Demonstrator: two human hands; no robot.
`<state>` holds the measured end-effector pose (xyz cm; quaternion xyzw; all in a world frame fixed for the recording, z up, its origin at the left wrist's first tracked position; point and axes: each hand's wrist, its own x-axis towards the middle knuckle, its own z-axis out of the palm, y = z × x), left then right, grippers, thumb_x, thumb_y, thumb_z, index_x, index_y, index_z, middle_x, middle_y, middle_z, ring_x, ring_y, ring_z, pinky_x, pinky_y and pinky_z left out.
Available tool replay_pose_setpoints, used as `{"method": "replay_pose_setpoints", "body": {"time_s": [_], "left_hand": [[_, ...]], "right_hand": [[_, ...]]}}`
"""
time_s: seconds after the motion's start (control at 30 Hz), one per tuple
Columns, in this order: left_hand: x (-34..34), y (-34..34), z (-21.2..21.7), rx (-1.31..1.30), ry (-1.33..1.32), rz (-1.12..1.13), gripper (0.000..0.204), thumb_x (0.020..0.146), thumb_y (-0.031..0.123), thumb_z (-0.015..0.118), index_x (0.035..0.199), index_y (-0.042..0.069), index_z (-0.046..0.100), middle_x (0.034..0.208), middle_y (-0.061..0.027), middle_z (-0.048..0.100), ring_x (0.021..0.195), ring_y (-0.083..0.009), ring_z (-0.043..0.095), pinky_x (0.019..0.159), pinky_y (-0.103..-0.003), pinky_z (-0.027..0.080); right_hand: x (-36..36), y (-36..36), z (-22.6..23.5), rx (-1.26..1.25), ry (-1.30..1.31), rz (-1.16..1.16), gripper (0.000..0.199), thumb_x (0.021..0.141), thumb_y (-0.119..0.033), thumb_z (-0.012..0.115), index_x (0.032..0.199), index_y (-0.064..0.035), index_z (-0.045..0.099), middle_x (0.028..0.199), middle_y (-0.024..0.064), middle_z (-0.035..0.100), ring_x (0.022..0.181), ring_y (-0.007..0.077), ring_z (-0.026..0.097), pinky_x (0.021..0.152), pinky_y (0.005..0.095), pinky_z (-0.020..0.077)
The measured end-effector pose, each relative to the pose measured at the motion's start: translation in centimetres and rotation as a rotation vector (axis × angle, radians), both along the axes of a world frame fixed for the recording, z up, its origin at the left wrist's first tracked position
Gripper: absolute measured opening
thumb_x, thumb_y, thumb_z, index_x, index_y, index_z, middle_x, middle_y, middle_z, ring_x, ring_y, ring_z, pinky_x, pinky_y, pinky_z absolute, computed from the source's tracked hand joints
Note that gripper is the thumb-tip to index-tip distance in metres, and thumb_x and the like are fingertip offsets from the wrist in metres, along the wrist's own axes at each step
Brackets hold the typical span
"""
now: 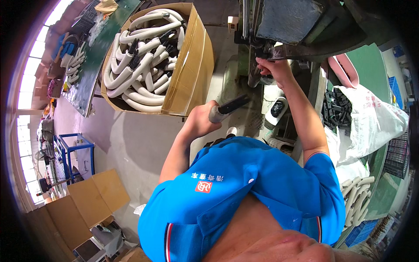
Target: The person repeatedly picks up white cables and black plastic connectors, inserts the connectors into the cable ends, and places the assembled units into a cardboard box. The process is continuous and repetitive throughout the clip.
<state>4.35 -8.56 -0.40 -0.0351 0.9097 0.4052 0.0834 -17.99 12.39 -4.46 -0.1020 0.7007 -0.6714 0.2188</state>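
Grips a pale tube [214,115] in the left hand [201,121], with the fist clamped round the pale part and the black end [235,105] pointing right, towards the machine [286,22]. Holds the tube in front of the blue shirt [257,168], between the big cardboard box [195,72] and the machine, well apart from the right hand [277,72]. Reaches up with the right hand to a dark part low on the machine, with bent fingers partly hidden there; cannot tell whether gripping or merely touching. Stands hemmed in, with the box just beyond the left hand, heaped with pale, bent, black-ended tubes [144,83], and with the machine's dark bulk close over the right hand. On the right, past the right forearm, a green table [377,179] with a pile of small black parts [337,107], a white plastic bag [371,124] and a curved pink piece [345,71]. Nearer the body on that side, another bundle of pale tubes [358,198] above a blue crate [362,233]. Farther off to the left, a long green bench [107,37], a blue metal frame [77,150] and an open carton [98,192] with raised flaps.
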Motion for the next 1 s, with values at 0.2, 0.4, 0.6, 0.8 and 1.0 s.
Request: {"method": "replay_pose_setpoints", "body": {"time_s": [0.2,0.4,0.6,0.8,1.0], "left_hand": [[-1.1,0.1,-0.3,0.04,0.013,-0.03,0.037,0.061,0.017,0.069,0.092,0.004,0.055,0.078,-0.0151,0.06,0.073,-0.0279,0.059,0.068,-0.035,0.047],[-5.4,0.8,-1.7,-0.111,0.055,-0.21,0.042,0.061,0.02,0.071,0.097,0.003,0.054,0.083,-0.0197,0.062,0.08,-0.0349,0.061,0.069,-0.04,0.047],[-13.7,2.0,-1.2,-0.228,0.239,-0.326,0.041,0.064,0.022,0.069,0.098,0.006,0.055,0.085,-0.0203,0.062,0.084,-0.0372,0.06,0.072,-0.043,0.047],[-17.6,2.0,0.3,-0.242,0.262,-0.349,0.036,0.064,0.023,0.067,0.093,0.005,0.057,0.084,-0.0187,0.062,0.083,-0.0368,0.06,0.071,-0.042,0.048],[-19.6,1.3,-0.3,-0.154,0.141,-0.433,0.031,0.063,0.021,0.068,0.088,0.002,0.061,0.081,-0.0173,0.064,0.079,-0.0303,0.063,0.07,-0.038,0.049]], "right_hand": [[0.9,2.4,-1.7,-0.008,-0.293,-0.004,0.044,0.085,-0.052,0.057,0.092,-0.0078,0.055,0.06,-0.0054,0.041,0.048,0.0048,0.038,0.044,0.0213,0.0362],[4.8,3.2,-0.9,0.148,0.064,0.186,0.058,0.091,-0.058,0.038,0.072,-0.0071,0.059,0.055,-0.0009,0.047,0.051,0.0084,0.046,0.045,0.0282,0.0381],[1.7,1.8,-1.4,0.505,0.723,-0.219,0.04,0.091,-0.034,0.047,0.076,0.0019,0.058,0.068,0.0234,0.058,0.067,0.0422,0.058,0.059,0.0485,0.0438],[-3.4,3.0,-5.7,0.807,1.272,-0.182,0.028,0.089,-0.021,0.047,0.108,-0.0031,0.056,0.096,0.023,0.061,0.09,0.0385,0.059,0.075,0.0444,0.0478],[-5.5,3.4,-8.2,0.892,1.095,-0.026,0.038,0.086,-0.021,0.048,0.118,-0.0014,0.051,0.118,0.0203,0.053,0.109,0.0316,0.053,0.085,0.0416,0.0452]]}}
